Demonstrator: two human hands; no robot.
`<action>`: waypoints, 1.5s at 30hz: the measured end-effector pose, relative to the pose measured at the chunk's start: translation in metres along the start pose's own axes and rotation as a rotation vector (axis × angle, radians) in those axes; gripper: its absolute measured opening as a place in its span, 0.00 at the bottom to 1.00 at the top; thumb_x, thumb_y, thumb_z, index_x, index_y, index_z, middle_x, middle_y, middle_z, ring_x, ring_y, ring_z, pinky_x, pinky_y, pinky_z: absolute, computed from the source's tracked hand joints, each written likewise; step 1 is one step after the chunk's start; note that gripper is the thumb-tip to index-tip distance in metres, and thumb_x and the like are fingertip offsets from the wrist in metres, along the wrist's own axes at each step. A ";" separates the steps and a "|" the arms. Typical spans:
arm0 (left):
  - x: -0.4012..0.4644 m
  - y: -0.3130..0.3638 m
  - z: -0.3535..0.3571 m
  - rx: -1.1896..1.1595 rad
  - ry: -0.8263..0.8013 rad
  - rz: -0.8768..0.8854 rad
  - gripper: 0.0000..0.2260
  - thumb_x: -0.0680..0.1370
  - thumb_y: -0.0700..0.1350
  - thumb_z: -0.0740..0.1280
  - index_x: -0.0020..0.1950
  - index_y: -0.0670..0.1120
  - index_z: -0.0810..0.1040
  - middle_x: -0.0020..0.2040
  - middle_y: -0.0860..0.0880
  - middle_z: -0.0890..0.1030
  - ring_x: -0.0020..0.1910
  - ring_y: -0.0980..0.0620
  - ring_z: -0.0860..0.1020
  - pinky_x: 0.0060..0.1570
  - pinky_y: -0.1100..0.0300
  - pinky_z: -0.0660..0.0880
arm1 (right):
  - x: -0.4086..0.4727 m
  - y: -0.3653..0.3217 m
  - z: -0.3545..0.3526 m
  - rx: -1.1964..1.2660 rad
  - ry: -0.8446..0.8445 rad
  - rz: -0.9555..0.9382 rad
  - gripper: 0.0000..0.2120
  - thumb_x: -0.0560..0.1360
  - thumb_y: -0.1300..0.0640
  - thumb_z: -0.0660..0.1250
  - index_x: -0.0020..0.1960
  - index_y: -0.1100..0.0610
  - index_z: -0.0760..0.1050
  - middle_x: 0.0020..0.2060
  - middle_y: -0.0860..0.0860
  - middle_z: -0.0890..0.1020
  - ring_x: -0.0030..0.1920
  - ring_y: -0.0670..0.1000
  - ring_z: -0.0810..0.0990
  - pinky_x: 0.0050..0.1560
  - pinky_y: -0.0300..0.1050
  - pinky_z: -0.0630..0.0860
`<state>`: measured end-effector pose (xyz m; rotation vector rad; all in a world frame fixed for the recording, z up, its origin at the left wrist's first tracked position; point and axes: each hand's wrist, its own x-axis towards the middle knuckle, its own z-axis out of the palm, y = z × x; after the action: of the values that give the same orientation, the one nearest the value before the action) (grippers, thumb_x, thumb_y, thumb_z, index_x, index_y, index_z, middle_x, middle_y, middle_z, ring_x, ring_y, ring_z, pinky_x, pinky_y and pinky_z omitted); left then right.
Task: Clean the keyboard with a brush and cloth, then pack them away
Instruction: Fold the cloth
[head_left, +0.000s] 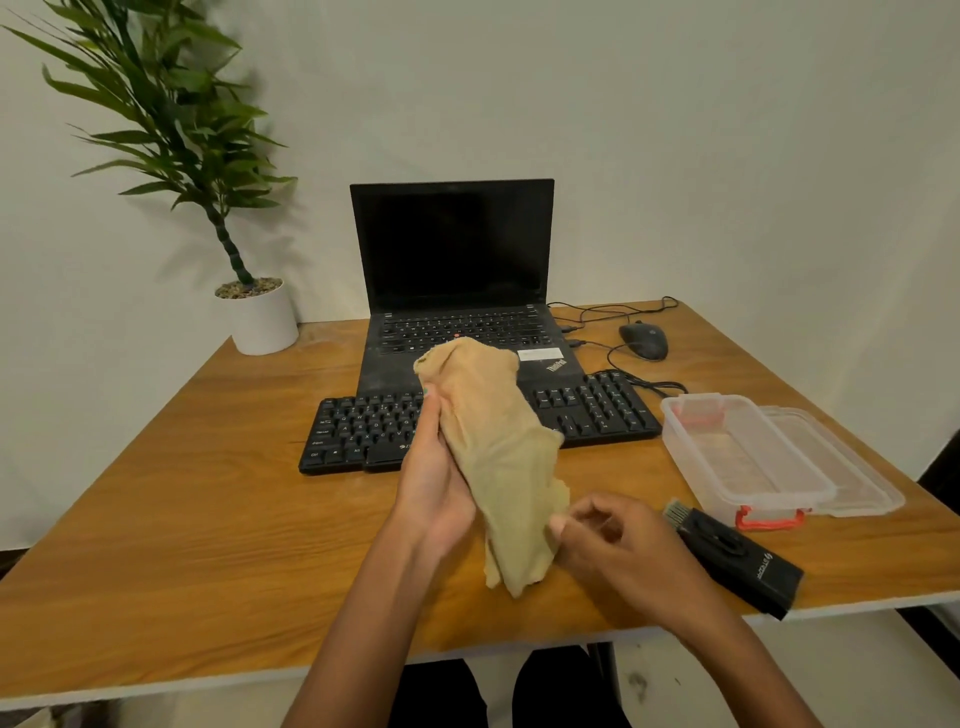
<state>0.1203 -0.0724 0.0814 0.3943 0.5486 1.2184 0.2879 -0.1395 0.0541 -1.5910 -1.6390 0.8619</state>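
A beige cloth (493, 447) hangs bunched above the table's front middle. My left hand (434, 467) holds it along its left side, palm against the fabric. My right hand (618, 545) pinches the cloth's lower right edge with thumb and fingers. Behind the cloth lies a black external keyboard (363, 431), its middle hidden by the cloth. A black cleaning brush (737, 558) with short bristles at its far end lies on the table just right of my right hand.
An open black laptop (452, 249) stands behind the keyboard. A clear plastic box (748, 457) with red clips sits at the right, its lid (852, 467) beside it. A wired mouse (644, 340) lies back right, a potted plant (260, 317) back left on the wooden table (182, 493).
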 end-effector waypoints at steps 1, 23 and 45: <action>0.000 0.002 -0.001 -0.021 -0.030 -0.032 0.24 0.79 0.59 0.58 0.67 0.45 0.74 0.60 0.42 0.81 0.59 0.44 0.79 0.58 0.47 0.74 | 0.003 -0.004 -0.002 0.013 0.050 -0.030 0.07 0.73 0.47 0.67 0.45 0.49 0.78 0.41 0.45 0.81 0.42 0.40 0.77 0.44 0.40 0.75; 0.005 0.018 -0.018 0.734 -0.112 -0.094 0.15 0.78 0.45 0.67 0.64 0.50 0.74 0.56 0.48 0.83 0.56 0.48 0.81 0.56 0.49 0.78 | 0.054 -0.021 -0.004 0.971 -0.067 0.282 0.17 0.68 0.61 0.72 0.55 0.62 0.77 0.48 0.58 0.84 0.48 0.54 0.84 0.42 0.46 0.80; 0.003 0.034 -0.016 0.958 0.022 0.243 0.16 0.75 0.38 0.71 0.62 0.48 0.77 0.46 0.47 0.85 0.46 0.52 0.84 0.47 0.57 0.81 | 0.053 -0.015 -0.026 0.946 0.206 0.259 0.22 0.69 0.67 0.70 0.61 0.56 0.71 0.53 0.57 0.80 0.52 0.54 0.79 0.45 0.46 0.75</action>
<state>0.0861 -0.0596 0.0872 1.2833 1.1185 1.1229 0.3006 -0.0869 0.0820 -1.1411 -0.6789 1.2957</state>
